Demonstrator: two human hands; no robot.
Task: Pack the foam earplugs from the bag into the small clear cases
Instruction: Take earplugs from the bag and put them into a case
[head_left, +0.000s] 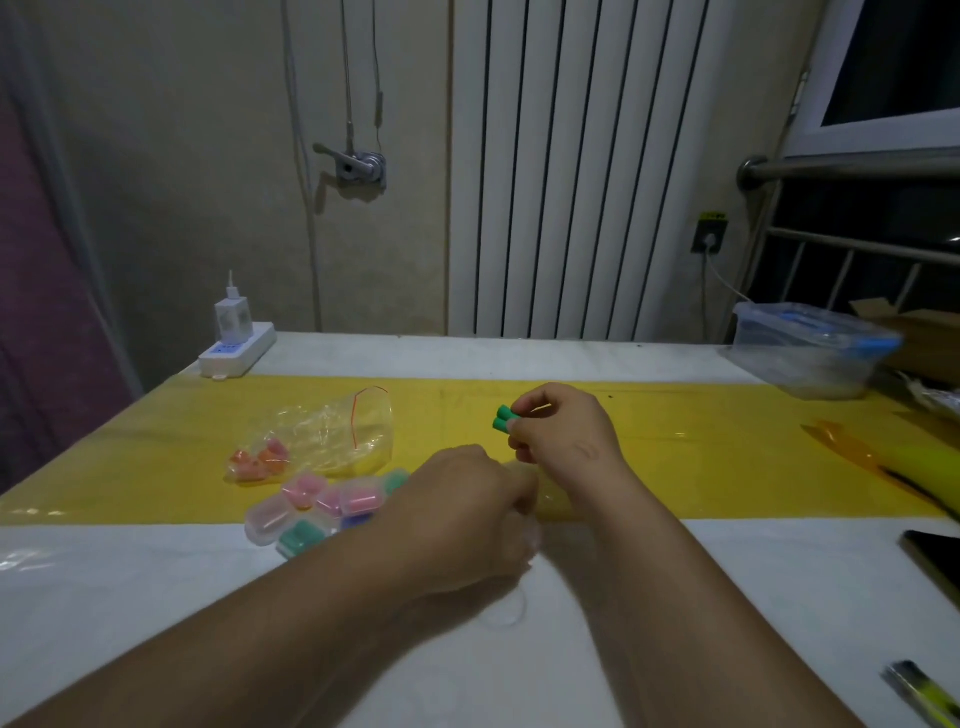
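My right hand (561, 431) pinches two green foam earplugs (504, 419) side by side above the yellow sheet. Lower and closer, my left hand (467, 519) is curled with its fingers closed; a small clear case (511, 605) shows faintly beneath it, and I cannot tell if the hand grips it. A clear zip bag (332, 434) lies to the left with orange earplugs (257, 461) in its corner. Beside my left hand sits a cluster of small clear cases (317, 512) holding pink, green and purple earplugs.
A white power strip with a charger (236, 348) stands at the back left of the table. A clear storage box with blue clips (810, 348) sits at the back right. A phone (935, 564) and a yellow-black pen (919, 691) lie at the right edge.
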